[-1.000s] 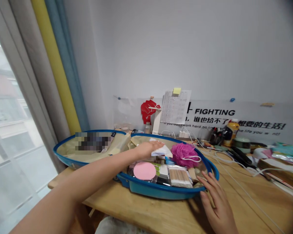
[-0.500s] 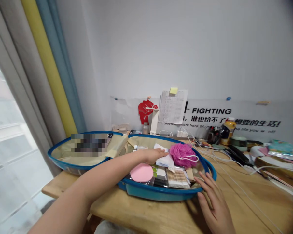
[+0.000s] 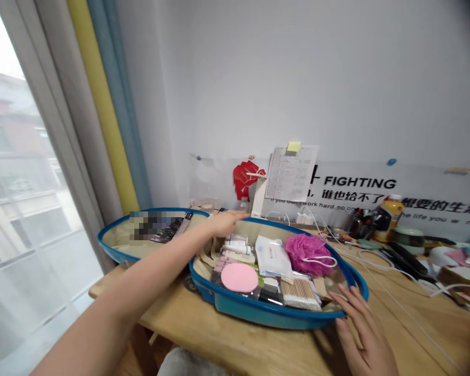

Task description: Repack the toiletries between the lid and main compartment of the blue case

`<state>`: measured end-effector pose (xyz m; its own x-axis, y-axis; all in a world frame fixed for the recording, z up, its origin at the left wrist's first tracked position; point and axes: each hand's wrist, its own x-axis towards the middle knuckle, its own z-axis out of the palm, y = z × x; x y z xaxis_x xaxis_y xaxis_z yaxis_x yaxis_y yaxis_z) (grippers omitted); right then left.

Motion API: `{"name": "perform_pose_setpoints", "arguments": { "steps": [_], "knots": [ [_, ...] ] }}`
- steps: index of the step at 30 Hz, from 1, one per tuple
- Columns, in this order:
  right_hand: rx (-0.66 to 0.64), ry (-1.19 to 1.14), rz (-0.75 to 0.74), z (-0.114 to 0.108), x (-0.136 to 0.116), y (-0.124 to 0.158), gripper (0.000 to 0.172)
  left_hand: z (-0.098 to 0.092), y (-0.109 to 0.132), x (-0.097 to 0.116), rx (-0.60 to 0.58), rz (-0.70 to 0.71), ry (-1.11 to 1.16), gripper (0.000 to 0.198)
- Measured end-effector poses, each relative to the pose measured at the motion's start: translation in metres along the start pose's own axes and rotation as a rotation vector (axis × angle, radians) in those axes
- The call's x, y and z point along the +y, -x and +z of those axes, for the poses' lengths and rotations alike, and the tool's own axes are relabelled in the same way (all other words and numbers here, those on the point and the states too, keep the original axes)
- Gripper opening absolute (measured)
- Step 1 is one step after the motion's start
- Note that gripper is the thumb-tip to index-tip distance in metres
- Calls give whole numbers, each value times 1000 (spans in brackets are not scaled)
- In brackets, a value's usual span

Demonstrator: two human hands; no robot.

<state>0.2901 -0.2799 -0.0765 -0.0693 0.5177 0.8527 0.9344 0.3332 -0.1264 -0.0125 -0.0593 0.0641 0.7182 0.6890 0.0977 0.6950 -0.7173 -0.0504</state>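
Observation:
An open blue case [image 3: 258, 312] lies on a wooden desk [image 3: 227, 339]. My left hand [image 3: 226, 223] reaches over the hinge between its two halves, fingers loosely extended, holding nothing I can see. Below it lie small white tubes [image 3: 237, 246], a white packet [image 3: 272, 256], a pink round puff [image 3: 239, 277], a pink mesh sponge [image 3: 308, 250] and a pack of cotton swabs [image 3: 300, 292]. My right hand [image 3: 366, 339] rests flat on the desk, fingertips at the case's right rim, fingers spread.
The case's other half [image 3: 117, 245] lies at the left near the curtains [image 3: 102, 115] and window. Cables [image 3: 379, 261], a yellow bottle [image 3: 386, 216], a green jar [image 3: 406, 236] and papers crowd the desk's right side. A banner [image 3: 360, 190] hangs on the wall.
My left hand has let go of the white packet, which now lies in the case, and has moved back and left toward the hinge. My right hand stayed put.

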Motion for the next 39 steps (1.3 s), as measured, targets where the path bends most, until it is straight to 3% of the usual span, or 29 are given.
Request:
{"name": "perform_pose_setpoints", "arguments": {
  "steps": [3, 6, 11, 16, 21, 27, 32, 39],
  "knots": [
    [-8, 14, -11, -1, 0, 0, 35, 0, 44, -65, 6, -264, -72, 54],
    [-3, 21, -27, -1, 0, -2, 34, 17, 89, -117, -91, -483, -151, 44],
    [7, 45, -43, 0, 0, -3, 34, 57, 133, -155, -291, -617, -240, 38],
    [-20, 74, -47, -2, 0, -4, 34, 73, 139, -169, -354, -616, -306, 39],
    [-7, 59, -24, -1, 1, -2, 34, 70, 139, -174, -344, -600, -351, 39],
    [-13, 38, -2, 0, 2, 1, 35, 64, 145, -162, -312, -555, -359, 39],
    [-24, 26, 31, -1, 2, 0, 35, 49, 152, -155, -215, -620, -339, 41],
    [7, -3, 31, 2, 1, 0, 33, 10, 169, -140, -77, -670, -277, 37]
  ]
}}
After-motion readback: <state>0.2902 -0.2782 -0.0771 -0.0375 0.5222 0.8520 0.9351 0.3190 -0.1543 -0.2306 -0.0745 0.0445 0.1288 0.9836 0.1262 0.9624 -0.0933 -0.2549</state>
